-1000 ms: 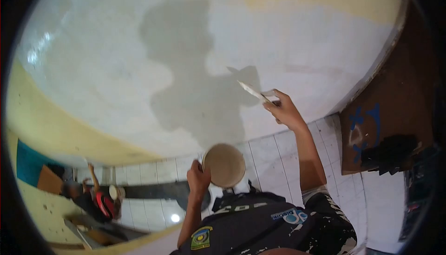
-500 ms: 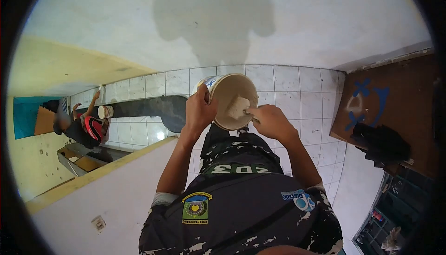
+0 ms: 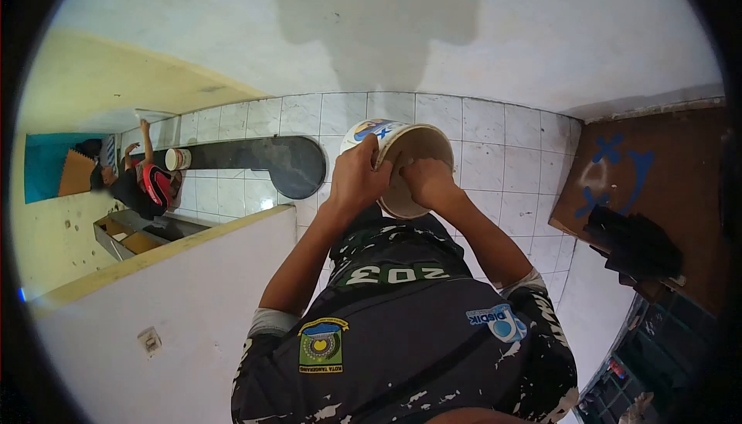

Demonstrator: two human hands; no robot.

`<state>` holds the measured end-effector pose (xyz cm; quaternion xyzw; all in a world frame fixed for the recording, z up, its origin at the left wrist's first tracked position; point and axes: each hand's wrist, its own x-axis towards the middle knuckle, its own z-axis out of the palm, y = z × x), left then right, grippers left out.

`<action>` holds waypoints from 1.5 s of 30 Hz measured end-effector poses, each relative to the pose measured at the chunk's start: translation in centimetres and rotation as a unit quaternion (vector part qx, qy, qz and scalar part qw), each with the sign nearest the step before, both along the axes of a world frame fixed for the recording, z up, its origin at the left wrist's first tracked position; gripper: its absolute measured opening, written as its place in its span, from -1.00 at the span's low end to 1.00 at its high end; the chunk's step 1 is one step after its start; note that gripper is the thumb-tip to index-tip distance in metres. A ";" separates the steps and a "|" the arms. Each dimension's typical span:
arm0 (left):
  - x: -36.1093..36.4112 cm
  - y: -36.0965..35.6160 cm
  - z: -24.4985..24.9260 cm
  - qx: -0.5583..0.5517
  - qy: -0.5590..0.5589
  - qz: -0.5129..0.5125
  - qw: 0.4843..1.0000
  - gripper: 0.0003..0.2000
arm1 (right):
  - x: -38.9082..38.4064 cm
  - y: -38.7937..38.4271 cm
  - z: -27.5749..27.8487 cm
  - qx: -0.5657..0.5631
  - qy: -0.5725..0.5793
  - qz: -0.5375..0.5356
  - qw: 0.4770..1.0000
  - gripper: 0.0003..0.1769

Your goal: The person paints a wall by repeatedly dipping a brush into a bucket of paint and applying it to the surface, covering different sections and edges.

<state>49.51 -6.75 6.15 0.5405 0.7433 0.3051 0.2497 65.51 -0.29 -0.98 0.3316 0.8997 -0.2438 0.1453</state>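
A white bucket point(image 3: 433, 142) with a blue and orange label is tilted in front of my body, its mouth facing me. My left hand point(image 3: 359, 175) grips the bucket's rim on the left side, fingers closed over the edge. Inside the bucket's mouth is my right hand point(image 3: 427, 183), its fingers bent inward and mostly hidden. Whatever the right hand holds cannot be made out. The bucket's inner wall looks beige and coated.
A crouching person point(image 3: 139, 188) is at the left near a second bucket point(image 3: 178, 160) on a dark counter point(image 3: 232, 155). A pale wall point(image 3: 541, 30) rises ahead above floor tiles point(image 3: 483, 165). At right, black cloth point(image 3: 634, 246) hangs by a brown board point(image 3: 680, 161).
My right hand has gone deeper into the bucket, and the pale piece seen in it before is no longer visible. The bucket and both hands sit slightly further right in view.
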 end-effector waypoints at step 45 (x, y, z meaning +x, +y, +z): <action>-11.2 8.5 -0.1 0.109 -0.013 0.031 0.994 -0.72 | 2.8 12.4 19.4 -0.418 0.696 -0.208 0.545 -0.74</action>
